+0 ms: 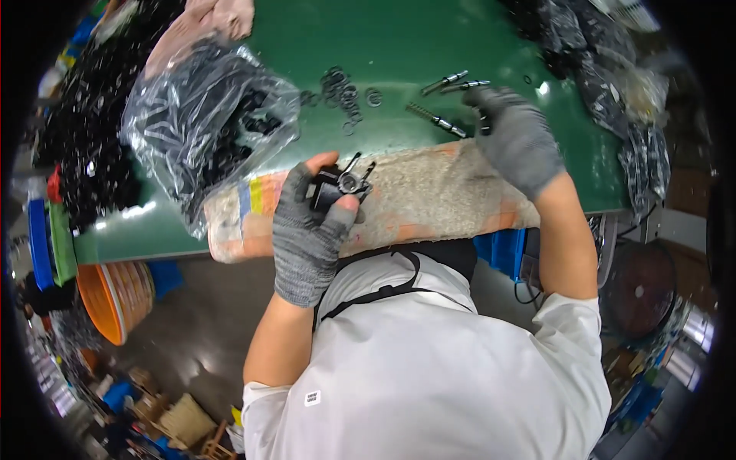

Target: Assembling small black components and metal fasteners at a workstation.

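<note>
In my left hand (pixel 308 238), gloved in grey knit with bare fingertips showing, is a small black mechanical part (pixel 328 193) with a round metal collar and two thin prongs. The thumb and fingers close round it above the cloth pad. My right hand (pixel 515 138), also gloved in grey, is curled at the right end of the pad. Something small and dark shows between its fingers, too little to name. Beside its fingertips lie a metal rod with a spring (pixel 437 119) and two more metal rods (pixel 445 82).
Several dark rings (pixel 341 92) lie mid-table. A clear plastic bag (pixel 184 115) of black parts stands at left, beside a heap of black pieces (pixel 92 138). A worn cloth pad (pixel 429 192) covers the green table's (pixel 383 38) front edge. More plastic bags (pixel 606 69) lie right.
</note>
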A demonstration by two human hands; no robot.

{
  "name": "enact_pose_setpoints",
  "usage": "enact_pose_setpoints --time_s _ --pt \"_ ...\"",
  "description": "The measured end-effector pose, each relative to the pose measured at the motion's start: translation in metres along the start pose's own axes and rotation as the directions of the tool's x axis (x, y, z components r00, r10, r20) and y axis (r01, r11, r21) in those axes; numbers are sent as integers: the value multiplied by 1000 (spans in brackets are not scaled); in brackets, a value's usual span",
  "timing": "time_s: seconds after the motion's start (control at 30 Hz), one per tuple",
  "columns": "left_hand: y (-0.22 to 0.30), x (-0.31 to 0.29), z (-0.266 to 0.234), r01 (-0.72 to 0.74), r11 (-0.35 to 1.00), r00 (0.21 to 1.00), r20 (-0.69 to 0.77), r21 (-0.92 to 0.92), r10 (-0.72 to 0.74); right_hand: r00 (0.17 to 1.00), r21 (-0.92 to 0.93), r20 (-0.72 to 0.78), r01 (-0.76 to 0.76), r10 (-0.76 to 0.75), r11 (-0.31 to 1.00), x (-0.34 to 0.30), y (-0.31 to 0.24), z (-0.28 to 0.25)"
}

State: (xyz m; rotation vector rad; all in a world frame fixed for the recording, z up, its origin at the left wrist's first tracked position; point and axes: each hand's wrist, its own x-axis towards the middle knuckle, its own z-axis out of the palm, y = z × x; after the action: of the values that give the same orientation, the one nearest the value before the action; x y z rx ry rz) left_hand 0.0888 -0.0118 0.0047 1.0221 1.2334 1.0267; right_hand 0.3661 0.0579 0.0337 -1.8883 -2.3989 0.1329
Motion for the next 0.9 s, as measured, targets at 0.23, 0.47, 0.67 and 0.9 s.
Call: enact_pose_setpoints --time_s 0.23,0.47,0.67,0.9 --pt "-5 -3 -18 -111 988 994 17 103 109 866 836 -496 459 57 302 -14 -91 -7" --pt "-18 -7 -30 -110 984 994 17 143 109 825 592 -454 561 -337 578 -6 -133 21" --pt "-16 -13 -46 -14 993 998 67 -115 22 853 820 -504 523 -139 235 4 -129 29" --pt "-44 -2 -64 -9 966 1000 -11 -257 7 904 870 -417 426 91 -247 52 -150 47"
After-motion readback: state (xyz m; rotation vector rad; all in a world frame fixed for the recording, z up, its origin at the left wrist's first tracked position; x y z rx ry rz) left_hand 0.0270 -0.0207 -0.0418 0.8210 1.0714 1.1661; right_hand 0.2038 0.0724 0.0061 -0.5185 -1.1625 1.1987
